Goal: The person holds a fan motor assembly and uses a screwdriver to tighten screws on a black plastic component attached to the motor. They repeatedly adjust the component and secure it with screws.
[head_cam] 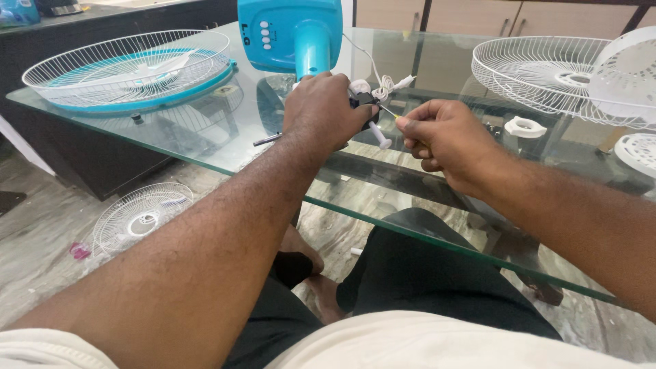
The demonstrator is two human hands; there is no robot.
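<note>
My left hand (pixel 326 109) grips a small fan motor part (pixel 365 102), black with a white shaft (pixel 380 135) sticking out toward me, at the foot of the teal fan body (pixel 294 34). My right hand (pixel 447 143) pinches a thin screwdriver (pixel 391 113) with a yellow handle, its tip at the black part. A white cable (pixel 383 85) lies coiled just behind the hands on the glass table (pixel 205 137).
A white wire guard with a teal rim (pixel 130 68) lies at the table's left. Another white guard (pixel 547 72), a fan blade (pixel 629 75) and a white ring nut (pixel 525 127) sit at right. A small guard (pixel 142 215) lies on the floor.
</note>
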